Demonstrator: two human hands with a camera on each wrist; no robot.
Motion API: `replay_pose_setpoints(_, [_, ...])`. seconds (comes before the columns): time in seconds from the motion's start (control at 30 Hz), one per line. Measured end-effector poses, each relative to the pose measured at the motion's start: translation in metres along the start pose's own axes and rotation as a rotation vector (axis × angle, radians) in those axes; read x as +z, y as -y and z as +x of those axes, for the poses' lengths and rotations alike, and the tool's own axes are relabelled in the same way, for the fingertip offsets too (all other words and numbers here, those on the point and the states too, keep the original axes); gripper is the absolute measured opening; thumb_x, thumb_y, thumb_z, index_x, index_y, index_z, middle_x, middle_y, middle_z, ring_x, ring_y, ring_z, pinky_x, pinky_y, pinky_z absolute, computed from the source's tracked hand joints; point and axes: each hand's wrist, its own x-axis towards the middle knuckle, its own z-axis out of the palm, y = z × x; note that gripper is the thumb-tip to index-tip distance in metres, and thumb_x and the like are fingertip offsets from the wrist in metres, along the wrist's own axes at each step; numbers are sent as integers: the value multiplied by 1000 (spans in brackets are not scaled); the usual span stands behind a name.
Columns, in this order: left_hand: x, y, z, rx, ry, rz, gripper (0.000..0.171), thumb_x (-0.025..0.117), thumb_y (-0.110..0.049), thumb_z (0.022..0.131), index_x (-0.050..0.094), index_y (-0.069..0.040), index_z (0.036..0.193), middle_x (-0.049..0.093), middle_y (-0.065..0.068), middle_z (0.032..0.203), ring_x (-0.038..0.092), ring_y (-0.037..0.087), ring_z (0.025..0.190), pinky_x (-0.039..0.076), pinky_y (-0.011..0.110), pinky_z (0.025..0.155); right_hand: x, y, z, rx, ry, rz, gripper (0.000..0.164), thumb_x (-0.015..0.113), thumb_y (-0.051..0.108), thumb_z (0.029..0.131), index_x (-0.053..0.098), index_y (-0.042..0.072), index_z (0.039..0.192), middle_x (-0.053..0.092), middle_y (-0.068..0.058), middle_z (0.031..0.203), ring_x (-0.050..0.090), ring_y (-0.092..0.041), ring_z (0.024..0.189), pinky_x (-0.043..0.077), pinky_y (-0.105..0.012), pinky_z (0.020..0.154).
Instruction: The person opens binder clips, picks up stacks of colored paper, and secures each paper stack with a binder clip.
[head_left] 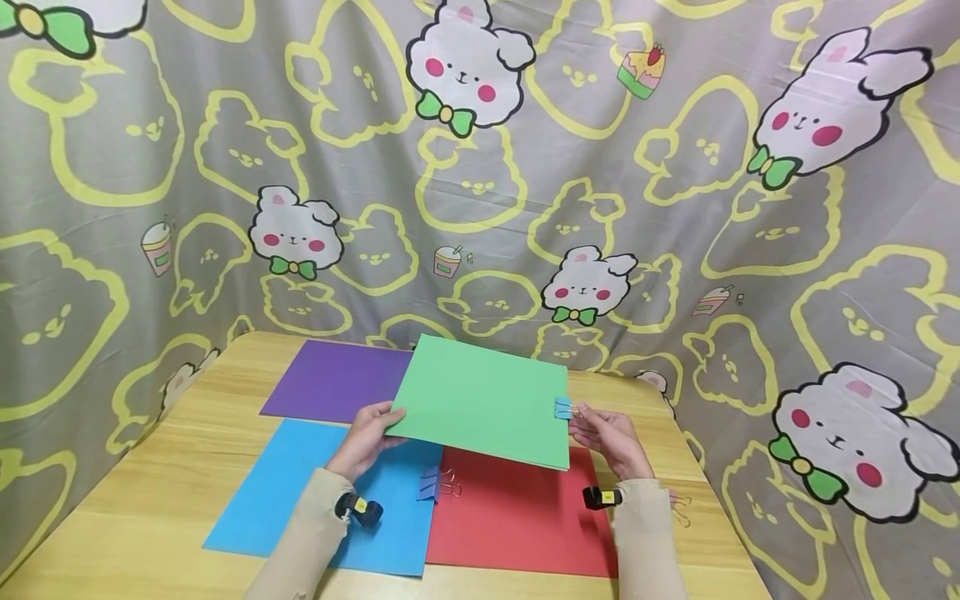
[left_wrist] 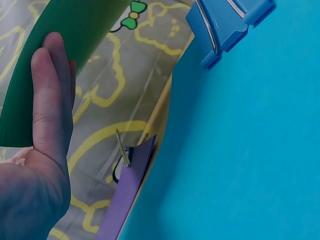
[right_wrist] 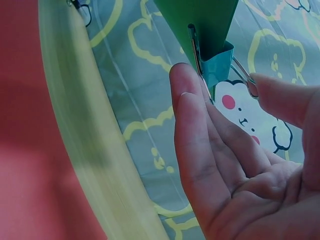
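Raised above the table is a small stack of green paper [head_left: 480,400]. My left hand [head_left: 367,437] grips its left edge, thumb on top and fingers [left_wrist: 47,95] flat along the underside. On the right edge sits a light blue binder clip [head_left: 562,408] with the paper between its jaws. My right hand [head_left: 611,437] pinches the clip's wire handles; in the right wrist view the thumb [right_wrist: 280,97] presses one handle and the fingertips lie against the other. Under the green stack lie blue paper [head_left: 322,483] and red paper [head_left: 517,525], partly covered by it in the head view.
A blue binder clip [head_left: 428,485] holds the right edge of the blue paper. Purple paper [head_left: 337,379] lies at the back left, with a clip handle [left_wrist: 122,148] at its edge. Pink clip handles [head_left: 681,504] show beside my right sleeve. A patterned curtain [head_left: 480,183] hangs behind the wooden table [head_left: 135,500].
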Motion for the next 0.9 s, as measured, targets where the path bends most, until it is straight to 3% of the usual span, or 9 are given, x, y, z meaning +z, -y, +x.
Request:
replay_pose_setpoints(0.37, [2, 1, 0, -5, 5, 2, 50, 53, -16, 109, 43, 14, 148, 74, -5, 100, 73, 5, 87, 62, 25, 78, 0, 1, -2, 11, 18, -32, 54, 61, 30, 106, 58, -16, 135, 79, 1, 96, 76, -7, 82, 63, -27, 84])
replay_pose_setpoints(0.6, [2, 1, 0, -5, 6, 7, 51, 54, -16, 109, 43, 13, 149, 75, -5, 101, 73, 5, 88, 62, 26, 78, -1, 0, -2, 12, 25, -27, 57, 61, 29, 106, 54, -17, 138, 79, 0, 97, 76, -7, 83, 63, -24, 81])
replay_pose_setpoints(0.9, [3, 1, 0, -11, 6, 13, 51, 54, -17, 109, 42, 13, 149, 75, -4, 101, 73, 5, 87, 62, 26, 79, -1, 0, -1, 22, 13, -14, 49, 63, 30, 105, 63, -13, 129, 79, 2, 90, 76, -8, 81, 63, -24, 80])
